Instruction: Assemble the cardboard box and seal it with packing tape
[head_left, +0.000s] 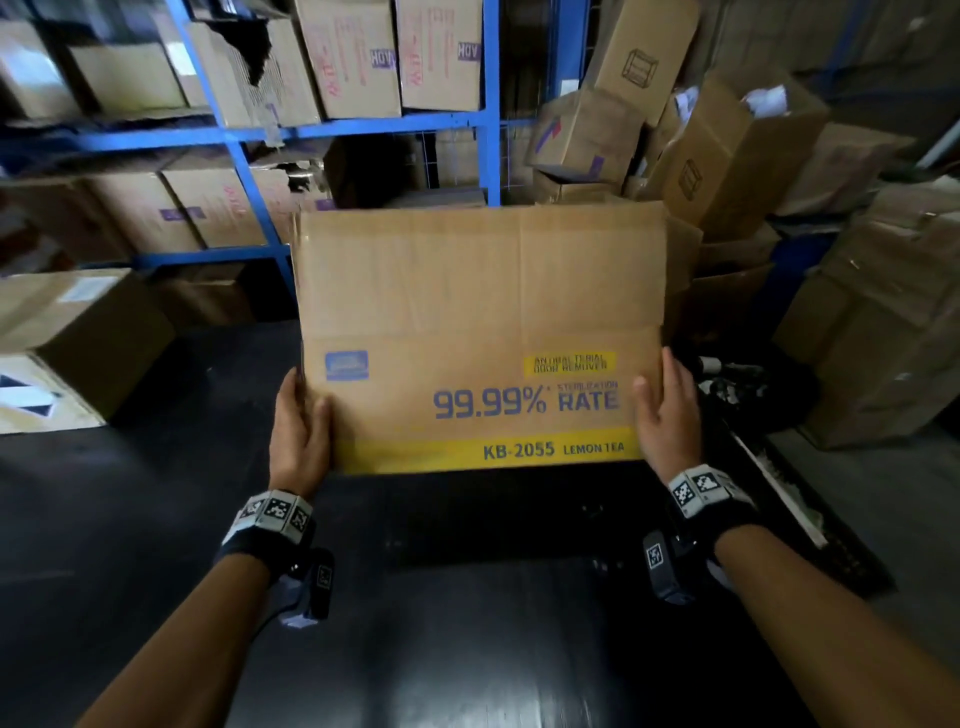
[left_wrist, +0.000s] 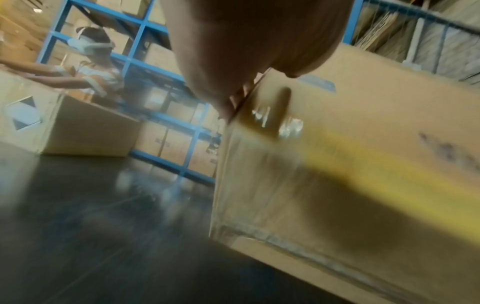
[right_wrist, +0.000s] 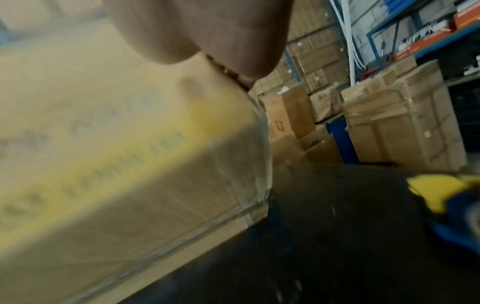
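Note:
A brown cardboard box (head_left: 478, 332) with a yellow band and blue print "99.99% RATE" stands tilted over the black table (head_left: 467, 623), its printed face toward me. My left hand (head_left: 304, 421) grips its lower left edge, thumb on the front and fingers behind. My right hand (head_left: 662, 410) grips the lower right edge the same way. In the left wrist view the box (left_wrist: 350, 164) fills the right side under the hand (left_wrist: 246, 41). The right wrist view shows the box (right_wrist: 116, 154) on the left, with clear tape along its lower edge.
A blue shelf rack (head_left: 249, 171) full of cartons stands behind. Another carton (head_left: 67, 343) sits at the table's left end. Loose boxes (head_left: 727, 145) pile up at the right. A yellow and blue object (right_wrist: 446, 195) lies on the table to the right. Another person (left_wrist: 91, 61) works at the left.

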